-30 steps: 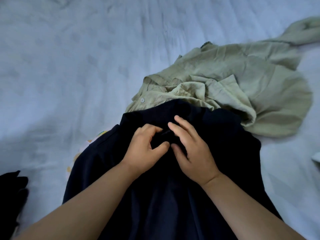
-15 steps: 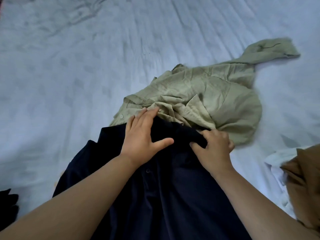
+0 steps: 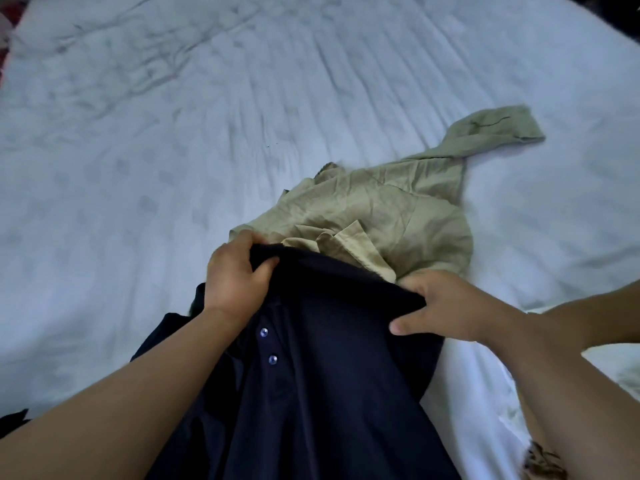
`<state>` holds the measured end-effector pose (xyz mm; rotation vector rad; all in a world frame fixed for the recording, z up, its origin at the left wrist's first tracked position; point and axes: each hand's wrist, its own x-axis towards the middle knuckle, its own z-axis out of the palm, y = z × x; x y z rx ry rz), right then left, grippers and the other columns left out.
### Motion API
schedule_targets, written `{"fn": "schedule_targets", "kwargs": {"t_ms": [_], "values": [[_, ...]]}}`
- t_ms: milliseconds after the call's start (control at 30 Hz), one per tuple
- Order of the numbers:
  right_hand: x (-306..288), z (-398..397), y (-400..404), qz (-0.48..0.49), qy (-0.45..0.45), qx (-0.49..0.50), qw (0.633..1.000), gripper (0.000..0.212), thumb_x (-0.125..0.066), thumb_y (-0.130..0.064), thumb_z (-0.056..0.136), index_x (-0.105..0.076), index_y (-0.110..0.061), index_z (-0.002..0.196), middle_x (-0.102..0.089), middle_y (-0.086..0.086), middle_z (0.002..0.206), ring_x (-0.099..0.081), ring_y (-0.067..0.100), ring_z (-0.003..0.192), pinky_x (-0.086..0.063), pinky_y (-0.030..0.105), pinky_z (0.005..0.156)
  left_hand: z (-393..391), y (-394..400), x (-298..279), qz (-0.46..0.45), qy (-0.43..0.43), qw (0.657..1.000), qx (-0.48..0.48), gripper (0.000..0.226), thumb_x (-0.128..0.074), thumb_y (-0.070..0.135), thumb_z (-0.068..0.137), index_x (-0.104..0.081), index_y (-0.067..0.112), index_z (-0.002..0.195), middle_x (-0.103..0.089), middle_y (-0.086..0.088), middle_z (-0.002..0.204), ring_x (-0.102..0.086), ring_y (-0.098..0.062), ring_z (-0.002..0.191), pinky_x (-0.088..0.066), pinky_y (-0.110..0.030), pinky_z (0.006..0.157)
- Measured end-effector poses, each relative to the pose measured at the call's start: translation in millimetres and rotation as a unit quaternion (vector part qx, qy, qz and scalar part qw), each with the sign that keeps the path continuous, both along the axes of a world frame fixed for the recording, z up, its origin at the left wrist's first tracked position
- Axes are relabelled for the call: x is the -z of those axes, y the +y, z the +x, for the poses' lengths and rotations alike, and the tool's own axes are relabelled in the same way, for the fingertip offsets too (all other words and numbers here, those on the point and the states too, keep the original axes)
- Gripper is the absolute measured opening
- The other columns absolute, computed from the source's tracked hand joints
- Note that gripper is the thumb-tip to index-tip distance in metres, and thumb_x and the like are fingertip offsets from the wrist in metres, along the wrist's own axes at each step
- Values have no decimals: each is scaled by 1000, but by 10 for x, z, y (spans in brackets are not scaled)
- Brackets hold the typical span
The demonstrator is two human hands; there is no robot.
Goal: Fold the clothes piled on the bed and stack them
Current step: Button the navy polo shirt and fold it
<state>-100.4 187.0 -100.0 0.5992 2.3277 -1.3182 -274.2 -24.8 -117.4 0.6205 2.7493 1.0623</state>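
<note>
Here, navy shirt point(image 3: 311, 375) gripped at its top edge by left hand point(image 3: 235, 275) and right hand point(image 3: 446, 310), overlapping crumpled khaki shirt point(image 3: 381, 216) beyond.

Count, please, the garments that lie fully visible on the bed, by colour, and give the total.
Navy polo shirt, gripped by the left hand and the right hand: 1
Khaki-green shirt: 1
Total: 2

Dim, cool, soft light falls evenly on the bed sheet point(image 3: 173, 168), brightest toward 4 o'clock, with only faint shadows in its wrinkles. The picture is slightly soft overall; wide-angle bending and darkening show at the 1 and 11 o'clock corners.
</note>
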Motion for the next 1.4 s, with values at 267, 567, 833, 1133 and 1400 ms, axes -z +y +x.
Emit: {"fn": "schedule_targets", "kwargs": {"t_ms": [267,567,833,1133,1400], "values": [[-25,303,331,34,-26,104,994,4,-67,-12,76,-64,-11,78,-66,7,74,-65,22,71,-52,35,65,165,217,113,-119,40,991,-48,30,-67,22,82,-60,15,110,-62,-9,108,-54,-33,106,-35,-45,102],[-28,565,492,83,-170,72,979,26,-80,-37,69,-67,-18,81,-67,-1,75,-64,13,68,-48,26,59,1309,306,604,-206,218,899,319,61,-37,45,88,-35,15,140,-35,-7,151,-18,-25,143,-14,-49,111],[-87,766,582,-44,-57,239,968,16,-67,-15,84,-53,-13,76,-55,1,61,-51,14,52,-38,26,50,1571,493,771,-417,-14,864,281,118,-20,96,58,31,30,141,42,3,147,34,-33,136,8,-66,108],[-170,457,-165,-200,12,332,922,26,-71,-14,83,-59,-12,106,-64,4,90,-60,12,62,-43,19,41,1676,656,701,-445,-32,852,273,122,-49,83,68,31,28,141,45,2,146,30,-37,138,5,-63,111],[70,193,-1073,-230,46,182,955,49,-54,-14,94,-41,-19,141,-62,-9,97,-66,11,93,-49,26,93,1500,-756,614,-265,48,929,254,56,-40,44,79,-61,12,121,-50,-12,139,-28,-24,135,-21,-38,112]]}}
